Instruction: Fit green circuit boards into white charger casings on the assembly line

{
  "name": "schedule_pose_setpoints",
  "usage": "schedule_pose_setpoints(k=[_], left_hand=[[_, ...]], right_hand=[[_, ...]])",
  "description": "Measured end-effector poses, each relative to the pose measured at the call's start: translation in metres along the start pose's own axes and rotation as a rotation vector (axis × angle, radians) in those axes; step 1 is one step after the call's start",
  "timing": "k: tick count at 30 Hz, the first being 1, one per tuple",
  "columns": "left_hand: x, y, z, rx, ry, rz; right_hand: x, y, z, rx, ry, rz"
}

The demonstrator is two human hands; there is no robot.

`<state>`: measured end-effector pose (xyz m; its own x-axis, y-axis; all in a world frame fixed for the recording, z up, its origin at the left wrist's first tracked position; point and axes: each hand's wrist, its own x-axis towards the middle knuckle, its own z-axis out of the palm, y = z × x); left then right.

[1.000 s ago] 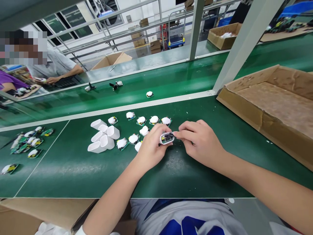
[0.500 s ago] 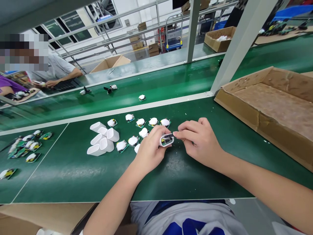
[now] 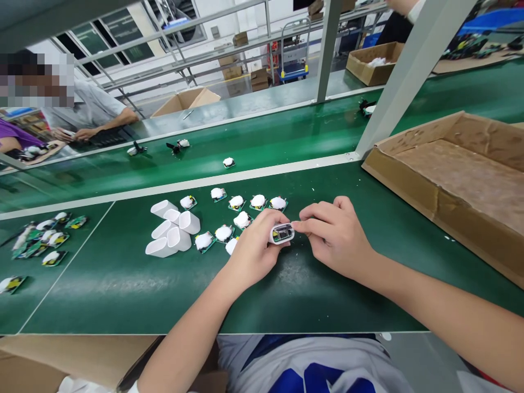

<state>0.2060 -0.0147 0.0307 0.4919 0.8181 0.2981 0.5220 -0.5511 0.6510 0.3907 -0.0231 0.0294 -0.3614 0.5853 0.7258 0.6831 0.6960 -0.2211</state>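
A green counter (image 3: 352,305) spans the frame, with a shallow cardboard box (image 3: 462,213) on it at the right. The right hand (image 3: 338,232), right of centre, has its fingers curled and the thumb drawn in near the index finger, whose tip meets the right rim of a white plastic casing. The left hand (image 3: 254,245), at the centre, is wrapped round that casing (image 3: 272,234), thumb below and fingers above. Left of it stands a cluster of white plastic sleeves (image 3: 179,238).

The casing's open end faces the camera, turned slightly to the right; its length runs back into the left palm. The oval mouth is wider than tall, its longer axis nearly level, rising a little to the right. A circuit board (image 3: 282,234) sits inside.

The box is cut off by the right edge. The left hand covers most of the casing's body and partly hides a white-topped circuit board (image 3: 231,245) beside it. Whether the right fingertips pinch anything, I cannot tell; the small parts within the mouth are hard to make out.
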Motion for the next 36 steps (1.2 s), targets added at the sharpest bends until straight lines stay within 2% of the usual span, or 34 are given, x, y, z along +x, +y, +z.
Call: schedule_pose_setpoints(k=[4, 9, 16, 23, 36], left_hand=[[0.0001, 0.0016, -0.0016, -0.016, 0.007, 0.001], [0.0001, 0.0018, -0.0008, -0.002, 0.002, 0.003], [0.0002, 0.0002, 0.0002, 0.013, -0.017, -0.015], [0.0001, 0.0007, -0.0011, 0.012, 0.012, 0.002], [0.0000, -0.0028, -0.0004, 0.069, 0.061, 0.053]], right_hand=[[0.0024, -0.0005, -0.0027, 0.033, 0.073, 0.046], [0.0013, -0.0025, -0.0023, -0.015, -0.003, 0.006], [-0.0009, -0.0008, 0.0008, -0.021, -0.024, -0.022], [-0.0001, 0.0013, 0.0004, -0.020, 0.036, -0.005], [-0.0012, -0.0015, 0.0005, 0.018, 0.006, 0.008]])
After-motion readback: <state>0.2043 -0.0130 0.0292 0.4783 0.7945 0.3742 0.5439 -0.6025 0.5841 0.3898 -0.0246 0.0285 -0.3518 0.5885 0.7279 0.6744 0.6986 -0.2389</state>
